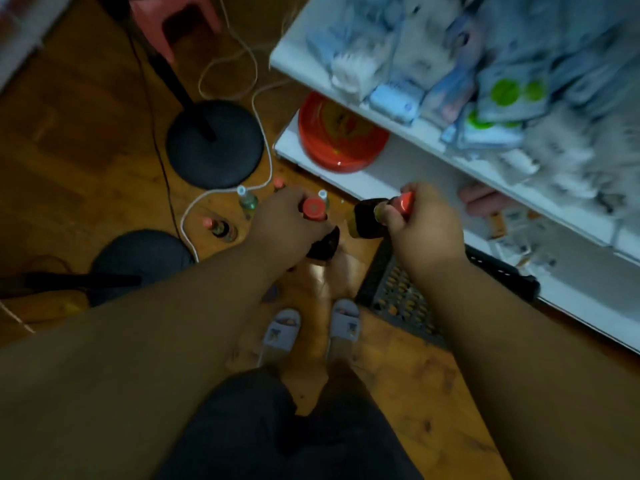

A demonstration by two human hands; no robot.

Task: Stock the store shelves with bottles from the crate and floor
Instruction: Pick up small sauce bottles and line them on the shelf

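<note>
My left hand (280, 226) grips a dark bottle with a red cap (313, 209) by its neck, held upright above the floor. My right hand (420, 223) grips a second dark red-capped bottle (367, 218) by the neck, tilted so its body points left. Several more bottles stand on the wooden floor beyond my hands: a clear one with a white cap (247, 200), another clear one (323, 195), and a small dark one with a pink cap (221, 228). The black plastic crate (401, 299) sits on the floor under my right forearm. White shelves (398, 168) rise at the right.
A red bowl (341, 140) sits on the lower shelf; packaged goods (485, 98) fill the upper one. Two black round stand bases (214, 143) (142, 254) and white cables (221, 188) lie on the floor at left. A red stool (173, 22) stands behind. My sandalled feet (311, 330) are below.
</note>
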